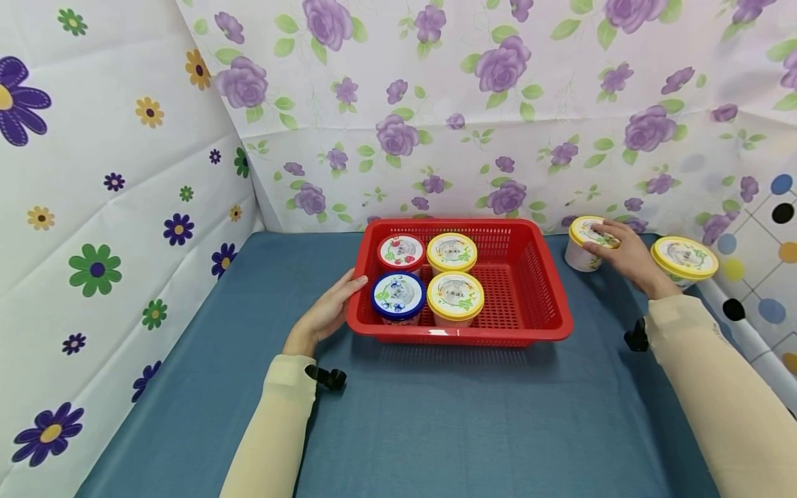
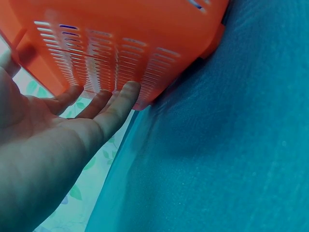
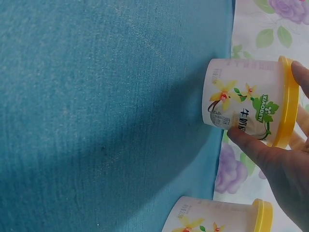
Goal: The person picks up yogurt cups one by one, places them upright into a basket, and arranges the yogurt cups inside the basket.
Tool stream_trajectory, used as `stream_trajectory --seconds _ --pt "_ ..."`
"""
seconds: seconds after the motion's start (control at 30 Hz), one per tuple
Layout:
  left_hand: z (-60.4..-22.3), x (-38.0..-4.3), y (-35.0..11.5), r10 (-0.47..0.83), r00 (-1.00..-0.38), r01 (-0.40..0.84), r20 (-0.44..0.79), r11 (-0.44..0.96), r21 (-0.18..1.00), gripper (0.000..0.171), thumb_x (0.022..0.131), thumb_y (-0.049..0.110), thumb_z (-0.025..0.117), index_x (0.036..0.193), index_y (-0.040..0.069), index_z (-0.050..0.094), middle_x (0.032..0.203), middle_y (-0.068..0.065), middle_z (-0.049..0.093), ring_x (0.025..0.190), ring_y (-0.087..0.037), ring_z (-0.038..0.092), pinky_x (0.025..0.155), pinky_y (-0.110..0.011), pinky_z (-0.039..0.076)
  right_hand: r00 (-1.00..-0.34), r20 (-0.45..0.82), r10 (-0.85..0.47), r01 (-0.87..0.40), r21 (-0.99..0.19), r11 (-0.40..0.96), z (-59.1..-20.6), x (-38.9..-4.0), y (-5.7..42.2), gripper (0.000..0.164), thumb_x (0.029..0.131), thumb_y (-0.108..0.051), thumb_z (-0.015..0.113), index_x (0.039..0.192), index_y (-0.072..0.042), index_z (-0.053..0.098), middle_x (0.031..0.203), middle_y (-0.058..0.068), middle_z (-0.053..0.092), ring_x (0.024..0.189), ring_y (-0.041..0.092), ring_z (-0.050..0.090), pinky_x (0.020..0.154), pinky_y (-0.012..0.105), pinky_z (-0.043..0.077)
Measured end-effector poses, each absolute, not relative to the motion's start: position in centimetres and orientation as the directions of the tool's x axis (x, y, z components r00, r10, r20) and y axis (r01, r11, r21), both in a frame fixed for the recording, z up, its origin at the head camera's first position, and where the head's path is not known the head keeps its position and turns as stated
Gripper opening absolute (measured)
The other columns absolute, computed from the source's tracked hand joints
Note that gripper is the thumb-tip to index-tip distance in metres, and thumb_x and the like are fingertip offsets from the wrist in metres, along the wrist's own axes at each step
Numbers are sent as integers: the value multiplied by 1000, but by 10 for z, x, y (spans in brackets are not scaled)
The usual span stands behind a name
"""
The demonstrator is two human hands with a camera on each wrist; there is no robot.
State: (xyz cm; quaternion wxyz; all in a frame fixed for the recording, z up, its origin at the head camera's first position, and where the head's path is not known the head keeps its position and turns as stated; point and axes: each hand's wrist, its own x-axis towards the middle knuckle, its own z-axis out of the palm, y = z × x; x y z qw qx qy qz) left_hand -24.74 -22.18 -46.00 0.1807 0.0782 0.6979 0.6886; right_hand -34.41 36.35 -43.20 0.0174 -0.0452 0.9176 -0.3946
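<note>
A red plastic basket point(image 1: 510, 332) stands on the blue cloth with several ice cream cups in its left half. Among them are a red-lidded cup point(image 1: 401, 252), a blue-lidded cup point(image 1: 399, 294) and two with yellow lids. My left hand point(image 1: 326, 309) holds the basket's left side, thumb at the rim and fingers point(image 2: 118, 104) against the slotted wall. Right of the basket, my right hand point(image 1: 625, 256) grips a yellow-lidded ice cream cup point(image 3: 241, 96) around its lid and side. That cup is upright, near the cloth; whether its base touches is hard to tell.
Another yellow-lidded cup point(image 1: 683, 259) stands at the far right, beside the right wrist. Flowered sheets point(image 1: 398, 138) rise behind and to the left of the blue-covered table point(image 1: 473, 429). A dotted sheet point(image 1: 766, 277) borders the right edge.
</note>
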Motion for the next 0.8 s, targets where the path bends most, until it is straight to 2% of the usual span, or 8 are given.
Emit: stream_trajectory --seconds 0.8 --pt "-460 -247 -222 371 -919 -132 -131 23 991 67 109 42 50 166 22 22 152 -14 50 129 -23 58 106 -39 52 -998 4 -68 -49 -733 679 -432 -344 362 86 102 -54 61 163 -4 28 172 24 5 154 53 8 116 75 18"
